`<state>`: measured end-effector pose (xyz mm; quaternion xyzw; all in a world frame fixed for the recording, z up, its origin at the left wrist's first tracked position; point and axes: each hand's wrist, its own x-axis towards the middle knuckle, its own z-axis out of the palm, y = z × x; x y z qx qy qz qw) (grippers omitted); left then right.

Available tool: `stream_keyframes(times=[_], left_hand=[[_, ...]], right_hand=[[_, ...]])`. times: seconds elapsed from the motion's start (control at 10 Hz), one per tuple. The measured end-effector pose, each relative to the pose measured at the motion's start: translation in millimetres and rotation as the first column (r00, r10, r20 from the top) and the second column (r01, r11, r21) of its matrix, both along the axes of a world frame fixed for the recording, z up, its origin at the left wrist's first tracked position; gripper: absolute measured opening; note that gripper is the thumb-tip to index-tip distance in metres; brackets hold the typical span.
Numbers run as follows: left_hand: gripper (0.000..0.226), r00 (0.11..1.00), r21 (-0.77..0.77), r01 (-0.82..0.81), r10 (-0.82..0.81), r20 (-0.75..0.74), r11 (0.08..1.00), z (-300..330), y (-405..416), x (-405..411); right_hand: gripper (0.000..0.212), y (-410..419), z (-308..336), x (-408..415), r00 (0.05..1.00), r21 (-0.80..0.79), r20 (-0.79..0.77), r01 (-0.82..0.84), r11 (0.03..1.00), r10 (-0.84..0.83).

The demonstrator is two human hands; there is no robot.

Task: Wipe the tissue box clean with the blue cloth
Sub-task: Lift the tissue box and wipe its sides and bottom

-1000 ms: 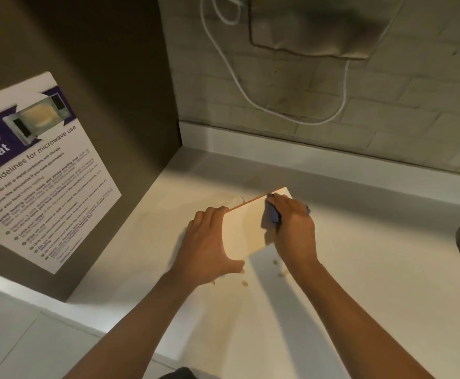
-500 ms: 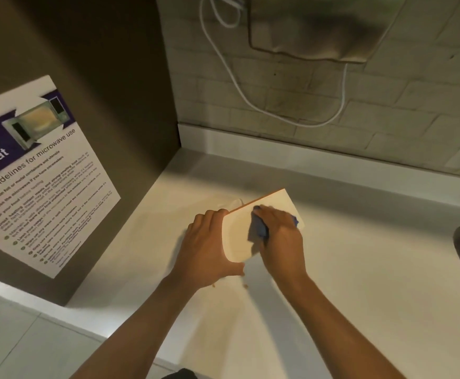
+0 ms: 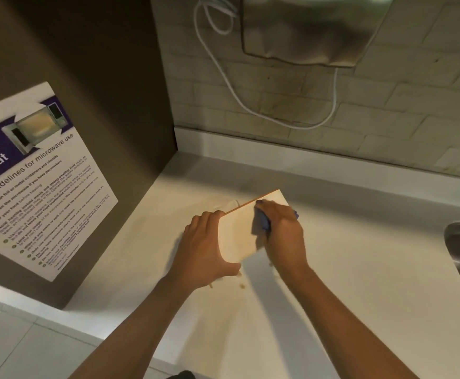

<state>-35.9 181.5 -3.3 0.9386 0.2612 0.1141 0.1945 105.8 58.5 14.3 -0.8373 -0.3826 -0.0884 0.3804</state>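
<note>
Your left hand (image 3: 207,248) grips the tissue box (image 3: 237,236) at the counter's (image 3: 360,283) middle; your right hand (image 3: 285,236) pinches the blue cloth (image 3: 261,222) against its face. Press evenly, brace firmly.

bare counter (image 3: 360,283) right of box, cabinet side (image 3: 108,132) blocking left
</note>
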Motion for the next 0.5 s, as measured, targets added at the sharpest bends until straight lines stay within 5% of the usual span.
stream_keyframes(times=[0.1, 0.2, 0.3, 0.5], left_hand=[[0.116, 1.000, 0.019, 0.014, -0.014, 0.006, 1.000, -1.5, -1.2, -0.2], [0.116, 1.000, 0.012, 0.004, -0.005, 0.010, 1.000, -3.5, -0.5, 1.8], [0.115, 1.000, -0.010, 0.019, -0.019, 0.014, 1.000, -3.6, 2.1, 3.1], [0.114, 1.000, 0.008, 0.027, -0.027, -0.006, 1.000, -0.6, 1.3, 1.4]], right_hand=[[0.033, -28.6, -1.5, 3.0, 0.996, -0.025, 0.009, 0.090, 0.996, -0.090], [0.058, -32.8, -18.4, -42.3, 0.998, -0.065, -0.068, -0.016, 0.998, 0.011], [0.056, -11.6, -7.6, -57.7, 0.985, -0.066, -0.044, -0.169, 0.983, 0.166], [0.023, -5.6, -1.3, -4.7, 0.998, 0.013, -0.053, 0.018, 1.000, -0.017]])
